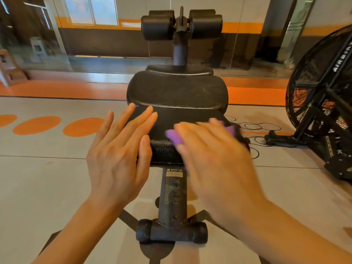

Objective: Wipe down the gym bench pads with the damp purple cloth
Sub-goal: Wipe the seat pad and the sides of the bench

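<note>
two hands are held flat: the purple cloth [174,137] is pressed onto the near pad [163,151] under the blurred right hand [215,155], the left hand [116,155] spread at its left edge. wiping is underway; the upper pad [177,90] is reckoned next.

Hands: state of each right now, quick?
Left hand: open, fingers straight, resting on the near bench pad, holding nothing.
Right hand: open, blurred, flat fingers pressing the purple cloth onto that pad.

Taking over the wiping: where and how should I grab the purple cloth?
Probably pinch the purple cloth at the corner poking out left of the right hand, coming from above; it lies flat on the bench pad, under the palm.
</note>
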`<action>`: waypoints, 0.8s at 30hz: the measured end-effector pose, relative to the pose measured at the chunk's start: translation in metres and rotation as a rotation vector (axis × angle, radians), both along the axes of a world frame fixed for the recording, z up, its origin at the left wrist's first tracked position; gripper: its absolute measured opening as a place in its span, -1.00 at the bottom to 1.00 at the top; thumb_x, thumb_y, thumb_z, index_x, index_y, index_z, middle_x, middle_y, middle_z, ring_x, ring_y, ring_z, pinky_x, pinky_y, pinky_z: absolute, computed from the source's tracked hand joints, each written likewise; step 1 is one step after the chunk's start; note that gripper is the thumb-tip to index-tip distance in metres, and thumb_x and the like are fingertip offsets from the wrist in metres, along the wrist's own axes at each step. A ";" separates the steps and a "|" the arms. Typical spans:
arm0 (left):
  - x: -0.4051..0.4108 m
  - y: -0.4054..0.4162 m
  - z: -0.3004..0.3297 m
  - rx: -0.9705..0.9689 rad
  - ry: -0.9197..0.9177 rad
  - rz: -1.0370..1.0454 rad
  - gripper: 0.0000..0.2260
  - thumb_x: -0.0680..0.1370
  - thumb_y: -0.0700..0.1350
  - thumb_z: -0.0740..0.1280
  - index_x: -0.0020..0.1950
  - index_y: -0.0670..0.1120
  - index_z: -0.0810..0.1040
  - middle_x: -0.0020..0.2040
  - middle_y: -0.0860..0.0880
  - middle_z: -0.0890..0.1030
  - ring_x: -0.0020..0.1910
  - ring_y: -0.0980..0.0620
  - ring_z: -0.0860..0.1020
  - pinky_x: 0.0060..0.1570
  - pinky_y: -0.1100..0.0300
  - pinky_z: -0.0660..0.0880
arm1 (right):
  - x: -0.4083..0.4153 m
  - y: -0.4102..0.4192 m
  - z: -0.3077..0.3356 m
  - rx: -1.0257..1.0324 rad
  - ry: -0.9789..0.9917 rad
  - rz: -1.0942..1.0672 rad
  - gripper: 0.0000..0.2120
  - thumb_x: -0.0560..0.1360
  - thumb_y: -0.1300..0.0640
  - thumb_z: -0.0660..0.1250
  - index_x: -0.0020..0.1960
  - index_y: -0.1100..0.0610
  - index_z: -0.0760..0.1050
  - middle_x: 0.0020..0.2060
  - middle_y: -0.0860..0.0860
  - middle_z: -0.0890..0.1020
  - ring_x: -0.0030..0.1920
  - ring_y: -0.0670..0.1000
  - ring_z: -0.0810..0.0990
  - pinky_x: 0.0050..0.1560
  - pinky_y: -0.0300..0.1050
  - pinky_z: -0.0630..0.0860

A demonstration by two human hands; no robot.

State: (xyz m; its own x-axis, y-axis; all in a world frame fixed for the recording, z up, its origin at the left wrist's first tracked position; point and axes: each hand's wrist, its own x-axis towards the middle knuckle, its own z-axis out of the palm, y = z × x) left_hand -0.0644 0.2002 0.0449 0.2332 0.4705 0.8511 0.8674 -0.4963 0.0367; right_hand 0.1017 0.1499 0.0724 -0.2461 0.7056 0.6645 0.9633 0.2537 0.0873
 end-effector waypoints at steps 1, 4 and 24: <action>-0.001 0.000 0.000 0.000 0.004 -0.002 -0.56 0.70 -0.05 -0.07 0.40 -0.10 0.49 0.40 -0.02 0.48 0.49 -0.06 0.34 0.52 -0.04 0.18 | -0.010 0.003 0.001 -0.015 -0.026 0.027 -0.60 0.47 0.05 0.26 0.27 0.14 0.48 0.15 0.10 0.62 0.18 0.14 0.58 0.36 0.11 0.37; -0.003 0.000 -0.001 -0.003 0.023 -0.006 -0.57 0.70 -0.05 -0.06 0.41 -0.10 0.49 0.40 -0.03 0.48 0.49 -0.06 0.33 0.52 -0.04 0.19 | 0.020 -0.002 -0.001 -0.094 -0.090 0.108 -0.55 0.55 -0.03 0.05 0.38 0.10 0.38 0.27 0.04 0.55 0.27 0.05 0.52 0.37 0.03 0.35; 0.009 -0.017 0.014 -0.183 0.090 0.054 -0.48 0.69 0.05 -0.14 0.46 -0.11 0.43 0.45 -0.03 0.45 0.56 -0.07 0.21 0.58 -0.02 -0.09 | 0.080 -0.024 -0.030 -0.071 0.688 0.296 -0.55 0.57 0.01 0.15 0.45 0.00 0.29 0.34 -0.22 0.44 0.26 -0.39 0.38 0.15 -0.59 0.34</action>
